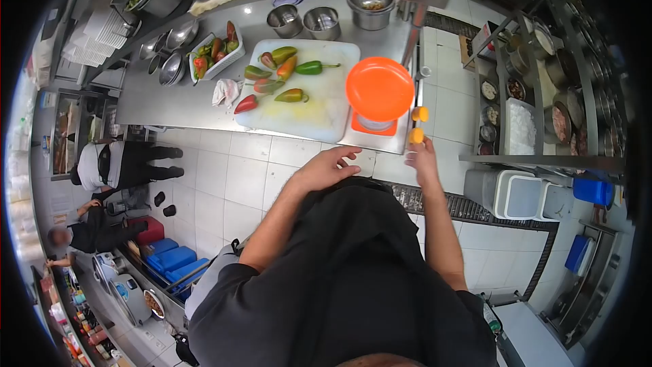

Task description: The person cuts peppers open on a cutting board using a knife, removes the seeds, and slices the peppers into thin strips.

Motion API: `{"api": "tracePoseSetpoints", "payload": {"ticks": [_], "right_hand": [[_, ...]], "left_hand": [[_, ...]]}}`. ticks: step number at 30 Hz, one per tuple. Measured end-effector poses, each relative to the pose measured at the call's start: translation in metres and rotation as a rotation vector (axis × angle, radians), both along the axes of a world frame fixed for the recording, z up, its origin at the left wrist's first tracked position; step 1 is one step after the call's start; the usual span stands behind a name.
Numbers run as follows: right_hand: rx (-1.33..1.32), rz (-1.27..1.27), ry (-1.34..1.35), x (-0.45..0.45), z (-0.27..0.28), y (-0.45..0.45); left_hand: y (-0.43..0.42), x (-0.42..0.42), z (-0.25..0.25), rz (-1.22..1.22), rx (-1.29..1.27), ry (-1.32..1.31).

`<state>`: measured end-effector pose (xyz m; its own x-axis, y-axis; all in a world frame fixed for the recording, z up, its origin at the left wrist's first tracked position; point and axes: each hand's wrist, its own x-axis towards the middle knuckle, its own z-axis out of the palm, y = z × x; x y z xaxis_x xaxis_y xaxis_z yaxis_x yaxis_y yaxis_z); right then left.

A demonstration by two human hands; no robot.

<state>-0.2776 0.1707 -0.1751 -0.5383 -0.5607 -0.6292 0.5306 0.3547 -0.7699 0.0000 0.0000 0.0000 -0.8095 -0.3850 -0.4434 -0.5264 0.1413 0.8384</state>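
The step in hand seems to be a reach by the right hand [422,159] at the near right corner of the desk [159,105]. Its fingers are at the nearer yellow piece [415,136]; whether they grasp it or only come close, I cannot tell. The farther yellow piece [420,114] is just beyond it along the desk's right edge. The left hand [326,168] is at the near edge, fingers loosely curled and holding nothing.

Inside that corner, the orange dish [379,88] sits on an orange base [385,130], beside the right edge of the cutting board [329,105]. Peppers [292,96] lie loose across the board's left and far parts.

A sure hold on the nearer yellow piece would call for fingers closing around it from the near side, with the wrist clear of the desk's corner and the orange dish untouched.
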Motion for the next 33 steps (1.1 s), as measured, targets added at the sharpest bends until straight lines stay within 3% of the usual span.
{"api": "tracePoseSetpoints", "payload": {"ticks": [2,5,9,14,16,19,21,25,27,29,33], "right_hand": [[0.100,0.027,0.094,-0.021,0.021,0.016],[0.138,-0.037,0.110,-0.008,0.075,-0.034],[0.311,0.168,-0.055,-0.025,0.099,-0.048],[0.476,0.358,0.081,-0.005,0.086,-0.077],[0.484,0.438,0.189,-0.023,0.062,-0.069],[0.670,0.269,0.315,0.015,0.113,-0.075],[0.696,0.284,0.315,0.034,0.168,-0.065],[0.660,0.400,0.214,0.059,0.244,-0.020],[0.542,0.294,0.147,0.074,0.258,0.011],[0.412,0.169,0.088,0.092,0.267,0.038],[0.327,0.149,0.063,0.091,0.251,0.050]], "left_hand": [[0.004,0.004,0.005,0.028,-0.015,-0.031],[-0.075,0.060,-0.006,0.055,-0.005,-0.028],[-0.147,0.102,-0.028,0.097,-0.067,0.095],[-0.251,0.140,-0.051,0.148,-0.833,0.205],[-0.270,0.134,-0.057,0.019,-0.880,0.214],[-0.284,0.114,-0.067,-0.200,-0.951,0.243],[-0.284,0.102,-0.067,-0.280,-1.015,0.250],[-0.295,0.087,-0.105,-0.354,-0.955,0.145],[-0.301,0.085,-0.113,-0.323,-0.978,0.186],[-0.299,0.082,-0.113,-0.327,-0.966,0.170],[-0.295,0.076,-0.106,-0.334,-0.964,0.137]]}}
